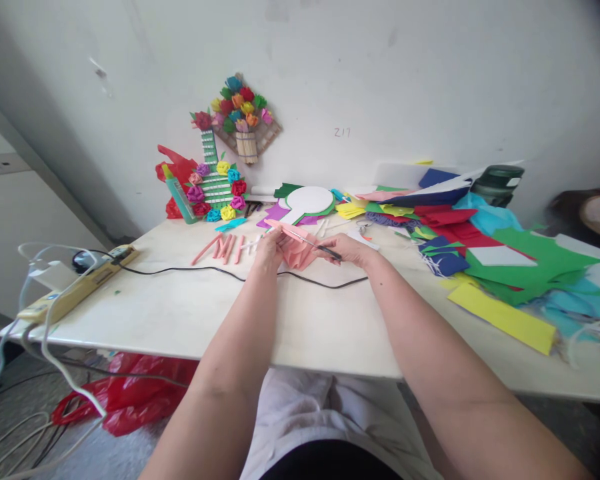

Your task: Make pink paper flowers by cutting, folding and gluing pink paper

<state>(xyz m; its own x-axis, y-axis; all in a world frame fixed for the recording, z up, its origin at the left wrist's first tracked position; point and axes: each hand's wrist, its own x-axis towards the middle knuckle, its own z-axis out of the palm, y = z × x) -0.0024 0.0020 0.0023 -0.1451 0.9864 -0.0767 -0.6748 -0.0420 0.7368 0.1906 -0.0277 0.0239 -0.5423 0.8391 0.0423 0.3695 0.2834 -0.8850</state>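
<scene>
In the middle of the white table, my left hand grips a piece of pink crepe paper. My right hand is closed around the dark handles of a pair of scissors. The blades point left and lie along the upper part of the pink paper; whether they are apart is too small to tell. Several rolled pink paper strips lie to the left of my left hand. Just beyond my hands rests a white round card shape with a handle, backed by green and purple paper.
Colourful sheets of paper pile up on the right, with a dark green container behind. A black cord runs under my arms from the power strip at left. Paper-flower crafts and a glue bottle stand by the wall.
</scene>
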